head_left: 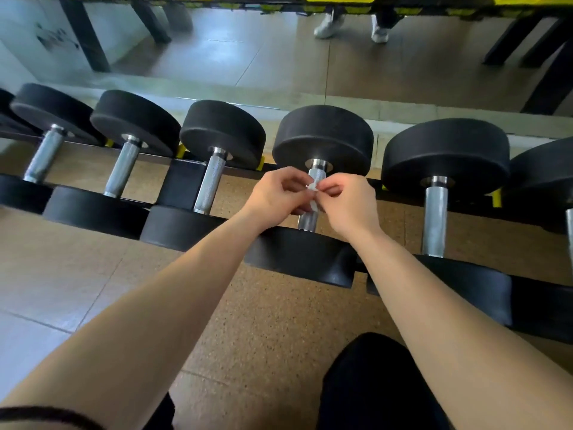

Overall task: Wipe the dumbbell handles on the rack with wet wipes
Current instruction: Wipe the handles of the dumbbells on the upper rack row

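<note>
My left hand (276, 193) and right hand (348, 203) both pinch a small white wet wipe (313, 188) between them. Just behind my fingertips runs a dumbbell handle (316, 174) on the rack (183, 181).

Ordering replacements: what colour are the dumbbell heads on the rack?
The dumbbell heads are black, clearest in head view.

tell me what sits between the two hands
A small white wet wipe, pinched by both the left hand and right hand in front of the dumbbell handle; the head view shows it.
</note>
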Available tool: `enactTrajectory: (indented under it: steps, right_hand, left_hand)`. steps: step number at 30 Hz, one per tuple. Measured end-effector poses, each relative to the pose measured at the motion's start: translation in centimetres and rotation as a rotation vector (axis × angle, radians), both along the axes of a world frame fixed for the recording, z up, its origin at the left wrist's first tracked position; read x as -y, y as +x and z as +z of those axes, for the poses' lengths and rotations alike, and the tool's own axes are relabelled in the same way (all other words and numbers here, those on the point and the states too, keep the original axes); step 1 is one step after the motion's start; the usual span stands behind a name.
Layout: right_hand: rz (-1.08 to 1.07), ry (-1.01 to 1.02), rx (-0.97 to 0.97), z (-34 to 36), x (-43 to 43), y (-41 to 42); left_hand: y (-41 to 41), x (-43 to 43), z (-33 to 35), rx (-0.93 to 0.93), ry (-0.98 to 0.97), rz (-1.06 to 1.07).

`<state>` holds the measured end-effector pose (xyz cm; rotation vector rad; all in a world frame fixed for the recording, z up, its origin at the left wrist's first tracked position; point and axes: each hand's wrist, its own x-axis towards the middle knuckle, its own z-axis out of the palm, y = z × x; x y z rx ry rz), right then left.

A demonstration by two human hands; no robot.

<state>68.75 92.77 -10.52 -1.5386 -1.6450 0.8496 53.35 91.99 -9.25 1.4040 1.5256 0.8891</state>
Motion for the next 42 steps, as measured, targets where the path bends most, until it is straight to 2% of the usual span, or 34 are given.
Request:
enactTrajectory:
  steps: [5,9,11,16,20,26,32,38,42]
  right_hand:
    - [0.024,-0.144,-0.211,-1.1,0.9,-0.6]
    - [-0.109,-0.156,-0.093,-1.7,1.2,-0.9]
    - [-0.142,-0.177,-0.048,-1.7,1.3,-1.2]
    - [-0.241,-0.107,-0.010,-1.8,1.6,-1.3]
    - [-0.317,-0.045,-0.025,-1.7,1.6,-1.4]
    - [-0.317,0.017,0.038,-1.1,2.1,-1.3]
    - [-0.138,-0.056,0.192,0.4,2.1,-2.6]
    - [-0.108,0.085,0.256,2.9,1.7,-9.7]
    - [-0.109,0.031,0.205,3.1,1.0,-16.3]
  left_hand:
    - [-0.9,0.5,-0.4,-0.006,0.027,0.029]
    - [-1.5,-2.0,-1.5,-0.212,0.058,0.214]
    - [-1.4,-3.5,-1.4,-0.186,0.070,0.262]
    - [-0.8,-3.3,-2.5,-0.161,0.035,0.095]
    - [-3.0,-2.5,-3.4,-0.154,-0.105,-0.082]
    - [-1.1,-4.7,-1.8,-0.199,0.076,-0.001]
    - [-3.6,-2.4,-1.5,-0.318,-0.070,-0.383]
    - [-10.5,-2.6,0.6,-0.345,0.125,-0.167]
    - [-18.0,-3.1,1.7,-0.390,0.178,-0.070]
